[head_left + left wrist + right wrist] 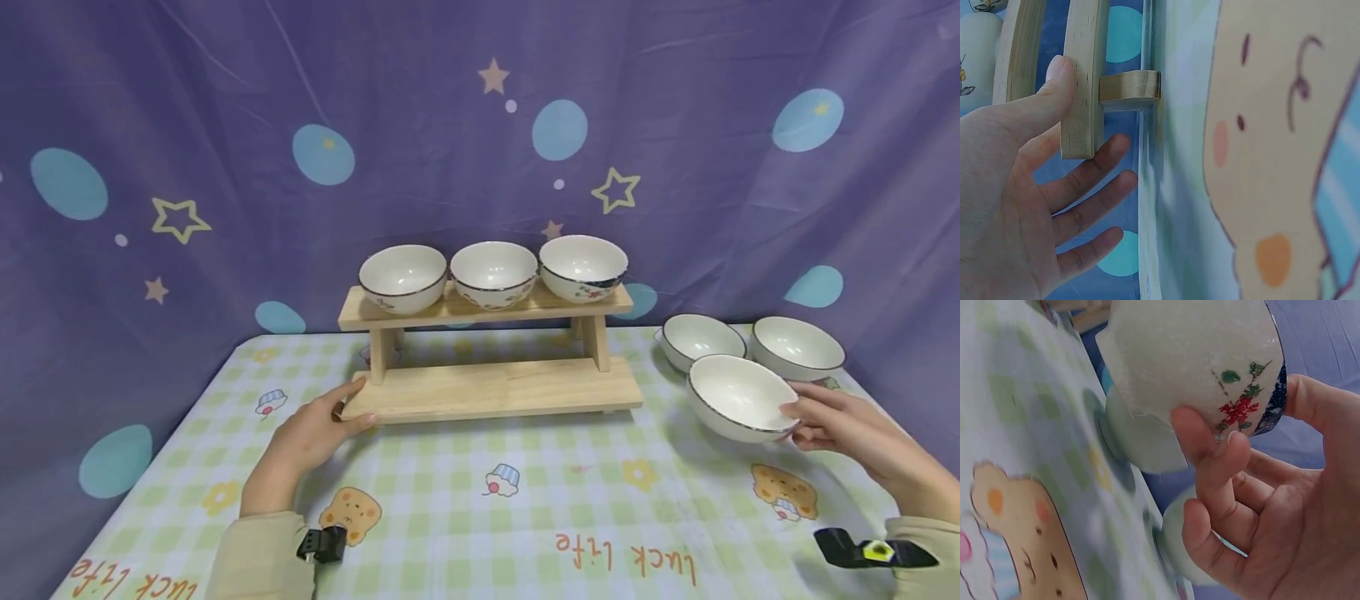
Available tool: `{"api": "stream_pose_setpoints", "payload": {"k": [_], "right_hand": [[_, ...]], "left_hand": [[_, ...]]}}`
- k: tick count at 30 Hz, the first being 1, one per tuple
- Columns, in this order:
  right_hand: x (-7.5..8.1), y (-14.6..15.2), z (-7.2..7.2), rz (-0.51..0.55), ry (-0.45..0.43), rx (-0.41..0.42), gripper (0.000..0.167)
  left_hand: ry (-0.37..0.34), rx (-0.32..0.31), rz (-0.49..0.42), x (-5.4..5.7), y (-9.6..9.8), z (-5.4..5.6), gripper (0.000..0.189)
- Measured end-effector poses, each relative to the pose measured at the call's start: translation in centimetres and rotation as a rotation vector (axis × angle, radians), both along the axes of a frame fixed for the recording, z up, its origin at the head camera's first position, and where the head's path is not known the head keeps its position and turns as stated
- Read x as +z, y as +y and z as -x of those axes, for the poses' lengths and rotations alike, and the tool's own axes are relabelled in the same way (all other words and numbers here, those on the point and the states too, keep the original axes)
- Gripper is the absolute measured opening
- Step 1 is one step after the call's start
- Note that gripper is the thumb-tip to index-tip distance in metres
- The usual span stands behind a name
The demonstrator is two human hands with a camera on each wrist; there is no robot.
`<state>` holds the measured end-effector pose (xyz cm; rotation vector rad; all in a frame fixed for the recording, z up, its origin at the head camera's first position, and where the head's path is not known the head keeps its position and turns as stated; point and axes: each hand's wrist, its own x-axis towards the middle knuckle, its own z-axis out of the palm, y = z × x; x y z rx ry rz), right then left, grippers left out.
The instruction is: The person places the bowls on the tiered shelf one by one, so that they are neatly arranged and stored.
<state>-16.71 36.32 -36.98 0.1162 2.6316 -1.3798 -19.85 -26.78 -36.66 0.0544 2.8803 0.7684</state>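
A two-tier wooden stand (495,390) stands at the middle of the table. My left hand (309,435) holds the left end of its lower board, thumb on one side and index finger on the other; the other fingers are spread loosely in the left wrist view. At the right, my right hand (847,423) grips a white dark-rimmed bowl (738,398) by its right side, tilted and held off the table. The right wrist view shows a red flower with green leaves on this bowl (1191,362), the thumb at its rim and fingers on its outside.
On the upper board sit three white bowls: left (405,275), middle (493,271) and right (583,265). Two more bowls, one nearer (693,333) and one farther right (798,346), rest on the checked tablecloth (435,508). Behind hangs a purple curtain (420,100).
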Motion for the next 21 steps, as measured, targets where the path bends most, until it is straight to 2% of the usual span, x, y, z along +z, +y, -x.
{"api": "stream_pose_setpoints", "payload": {"k": [13, 21], "right_hand": [[1.5, -3.7, -0.2, 0.041, 0.043, 0.049, 0.066], [1.8, -6.3, -0.1, 0.085, 0.034, 0.056, 0.071]], "left_hand": [[-0.011, -0.001, -0.010, 0.0, 0.1, 0.0, 0.085], [-0.005, 0.002, -0.009, 0.0, -0.1, -0.1, 0.086]]}}
